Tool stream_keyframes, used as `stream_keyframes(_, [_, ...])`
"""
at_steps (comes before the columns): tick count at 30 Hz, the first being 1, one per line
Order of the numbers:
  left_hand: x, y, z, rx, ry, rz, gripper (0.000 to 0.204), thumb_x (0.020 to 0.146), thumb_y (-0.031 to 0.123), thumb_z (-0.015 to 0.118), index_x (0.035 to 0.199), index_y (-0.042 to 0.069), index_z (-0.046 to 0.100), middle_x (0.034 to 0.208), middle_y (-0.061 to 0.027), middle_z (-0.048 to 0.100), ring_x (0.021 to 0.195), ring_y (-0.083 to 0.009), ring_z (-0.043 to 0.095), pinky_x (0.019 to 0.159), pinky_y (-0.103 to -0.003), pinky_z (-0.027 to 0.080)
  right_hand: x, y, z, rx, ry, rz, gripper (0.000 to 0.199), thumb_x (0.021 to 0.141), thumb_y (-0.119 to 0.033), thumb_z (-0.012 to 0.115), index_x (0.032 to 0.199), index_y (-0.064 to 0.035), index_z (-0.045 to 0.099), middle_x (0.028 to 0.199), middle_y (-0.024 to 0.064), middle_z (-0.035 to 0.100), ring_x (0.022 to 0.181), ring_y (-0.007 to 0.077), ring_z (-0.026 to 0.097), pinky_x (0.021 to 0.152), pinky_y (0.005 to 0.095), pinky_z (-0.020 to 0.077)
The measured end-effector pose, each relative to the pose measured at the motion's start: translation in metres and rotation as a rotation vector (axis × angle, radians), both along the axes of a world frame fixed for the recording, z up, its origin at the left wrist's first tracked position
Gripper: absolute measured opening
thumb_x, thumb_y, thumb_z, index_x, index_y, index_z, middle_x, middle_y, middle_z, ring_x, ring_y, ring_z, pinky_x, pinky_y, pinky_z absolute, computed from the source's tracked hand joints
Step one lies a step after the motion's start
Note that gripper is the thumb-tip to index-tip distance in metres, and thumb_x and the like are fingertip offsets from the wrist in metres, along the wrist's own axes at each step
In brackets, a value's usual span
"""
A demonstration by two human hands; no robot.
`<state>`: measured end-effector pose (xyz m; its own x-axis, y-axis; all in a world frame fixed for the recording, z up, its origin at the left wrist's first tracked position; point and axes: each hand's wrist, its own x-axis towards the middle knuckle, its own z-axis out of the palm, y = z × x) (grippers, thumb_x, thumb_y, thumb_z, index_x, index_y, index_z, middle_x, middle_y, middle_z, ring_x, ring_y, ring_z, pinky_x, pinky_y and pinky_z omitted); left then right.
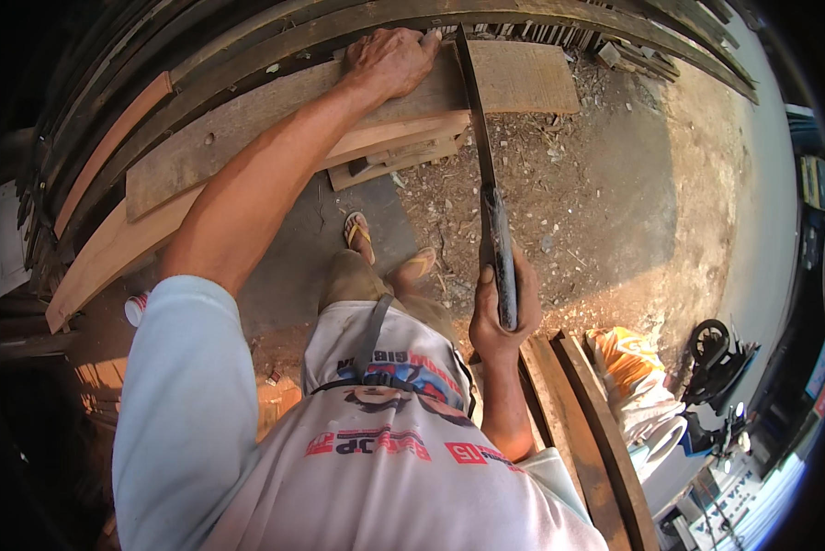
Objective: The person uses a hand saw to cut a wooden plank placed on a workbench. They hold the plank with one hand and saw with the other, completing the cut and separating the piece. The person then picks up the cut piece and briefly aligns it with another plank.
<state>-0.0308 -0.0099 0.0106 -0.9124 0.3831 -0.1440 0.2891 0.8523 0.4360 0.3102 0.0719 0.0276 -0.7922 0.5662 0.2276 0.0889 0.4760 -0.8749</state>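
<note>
L hand (pixel 389 60) lies flat, fingers spread, pinning plank (pixel 293 124) steady nr its far edge, while R hand (pixel 500 308) fist-grips handsaw (pixel 488 197), blade across plank for cutting.

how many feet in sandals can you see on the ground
2: one sandalled foot sits below the planks, the other just right of it, nearer the long blade.

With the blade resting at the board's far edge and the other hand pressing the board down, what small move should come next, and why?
Probably draw the long blade back along the board: the right hand grips its handle, its tip lies at the far edge beside the left hand, which pins the board.
</note>
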Motion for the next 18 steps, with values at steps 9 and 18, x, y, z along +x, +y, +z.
stream_keyframes(9, [-0.002,0.006,-0.002,-0.044,0.046,-0.049,0.062,0.108,0.058,0.041,0.125,0.01,0.075,0.114,-0.0244,0.076,0.116,-0.045,0.07,0.103,-0.061,0.051,-0.079,0.024,-0.009,-0.114,0.062,0.061,0.041,0.098,-0.006,0.073,0.136,0.0029,0.064,0.102,0.0105,0.075,0.088,0.0104,0.069,0.079,0.0263,0.0558])
stream_keyframes(18, [0.016,0.017,0.008,-0.033,0.03,0.011,0.063,0.107,0.059,0.04,0.13,0.01,0.073,0.125,-0.0239,0.073,0.125,-0.0436,0.066,0.11,-0.058,0.045,-0.056,0.026,0.0,-0.148,-0.014,0.045,0.04,0.098,-0.007,0.072,0.136,0.003,0.064,0.106,0.0116,0.075,0.09,0.0116,0.07,0.082,0.0278,0.0559])
